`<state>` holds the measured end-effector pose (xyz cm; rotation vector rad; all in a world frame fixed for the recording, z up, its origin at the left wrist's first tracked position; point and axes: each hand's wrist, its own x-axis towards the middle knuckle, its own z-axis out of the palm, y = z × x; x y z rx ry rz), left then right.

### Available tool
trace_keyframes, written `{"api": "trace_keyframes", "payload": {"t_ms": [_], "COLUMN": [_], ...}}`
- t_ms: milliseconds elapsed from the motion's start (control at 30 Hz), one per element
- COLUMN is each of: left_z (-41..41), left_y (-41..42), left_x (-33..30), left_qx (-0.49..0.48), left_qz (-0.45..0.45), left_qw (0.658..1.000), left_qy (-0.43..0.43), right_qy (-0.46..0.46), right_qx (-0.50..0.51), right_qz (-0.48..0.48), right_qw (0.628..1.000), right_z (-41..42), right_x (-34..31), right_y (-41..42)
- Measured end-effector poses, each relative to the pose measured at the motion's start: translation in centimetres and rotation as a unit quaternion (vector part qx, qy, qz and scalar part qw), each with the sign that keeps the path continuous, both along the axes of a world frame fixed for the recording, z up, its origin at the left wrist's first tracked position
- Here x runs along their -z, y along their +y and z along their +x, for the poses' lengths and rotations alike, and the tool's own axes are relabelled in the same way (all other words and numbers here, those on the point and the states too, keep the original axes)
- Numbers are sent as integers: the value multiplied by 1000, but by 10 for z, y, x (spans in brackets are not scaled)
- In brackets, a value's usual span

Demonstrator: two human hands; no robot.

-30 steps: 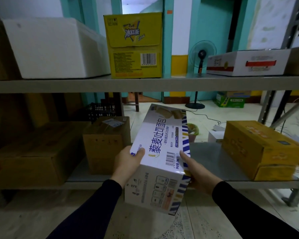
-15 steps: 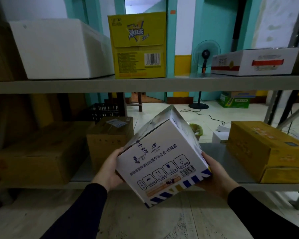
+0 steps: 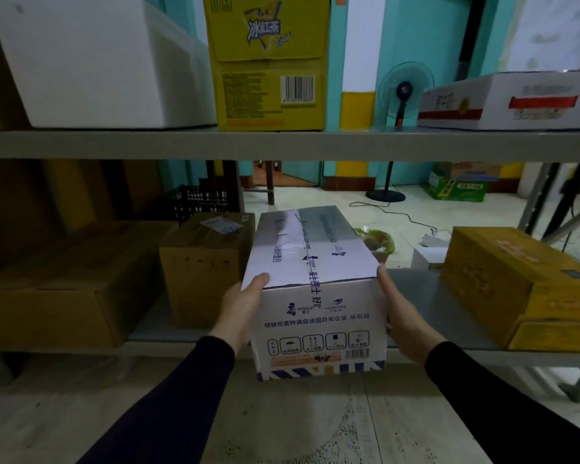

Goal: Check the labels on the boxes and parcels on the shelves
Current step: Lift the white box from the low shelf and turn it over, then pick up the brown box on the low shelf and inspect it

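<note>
Now the white printed cardboard box (image 3: 315, 293) sits at centre frame, level with the lower grey metal shelf (image 3: 416, 296), held between both hands: the left hand (image 3: 245, 304) has its thumb hooked over the near top edge, while the right hand (image 3: 397, 316) presses flat with straight fingers against the box's right side. To read it well, I judge it should stay level and steady. Its far end and underside are hidden, and the small print is blurred.

Both hands (image 3: 243, 304) (image 3: 399, 316) hold a white box (image 3: 315, 296) level.
</note>
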<state>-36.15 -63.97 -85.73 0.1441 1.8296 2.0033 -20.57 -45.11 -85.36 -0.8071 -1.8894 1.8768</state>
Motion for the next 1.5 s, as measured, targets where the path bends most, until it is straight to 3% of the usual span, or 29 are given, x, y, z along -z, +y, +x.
{"api": "trace_keyframes", "payload": {"t_ms": [167, 533, 1267, 1367, 1500], "left_z": [-18, -70, -113, -109, -108], "left_y": [10, 45, 85, 80, 59], "left_x": [20, 71, 98, 84, 57], "left_qx": [12, 36, 77, 56, 26], "left_qz": [-15, -7, -43, -60, -110], "left_qw": [1000, 999, 996, 996, 989], "left_qy": [0, 1, 20, 19, 98], "right_qy": [-14, -13, -35, -83, -134], "right_qx": [28, 53, 69, 93, 161], "right_qz": [7, -75, -68, -5, 257], "right_qw": [999, 996, 995, 992, 944], "right_z": [-30, -84, -123, -121, -113], "right_x": [36, 92, 118, 110, 87], "right_y": [13, 42, 84, 85, 81]}}
